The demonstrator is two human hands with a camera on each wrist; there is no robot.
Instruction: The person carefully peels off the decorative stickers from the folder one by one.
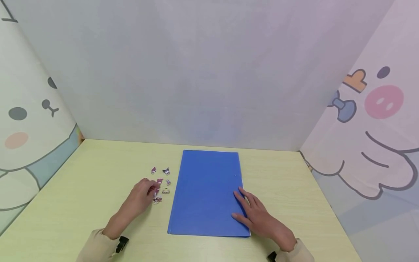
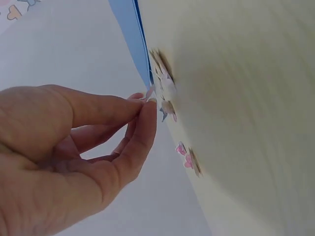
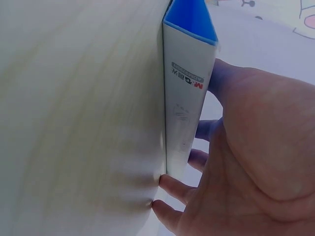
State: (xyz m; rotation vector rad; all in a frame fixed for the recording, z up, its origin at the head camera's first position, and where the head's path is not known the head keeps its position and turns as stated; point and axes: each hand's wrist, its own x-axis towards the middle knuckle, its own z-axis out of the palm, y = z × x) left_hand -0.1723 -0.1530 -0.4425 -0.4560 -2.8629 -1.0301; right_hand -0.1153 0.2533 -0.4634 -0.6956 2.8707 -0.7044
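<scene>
The left hand (image 1: pixel 140 196) pinched a small pinkish sticker (image 2: pixel 150 90) between its thumb and fingertips, close to the other cartoon stickers (image 1: pixel 166 191), which lay to the left of the blue binder (image 1: pixel 206 196). The right hand (image 1: pixel 260 219), with its fingers spread apart, rested on the binder's right edge. This binder lay on the table (image 1: pixel 284 174), its long axis running from near to far and its white spine (image 3: pixel 184 98) facing right.
</scene>
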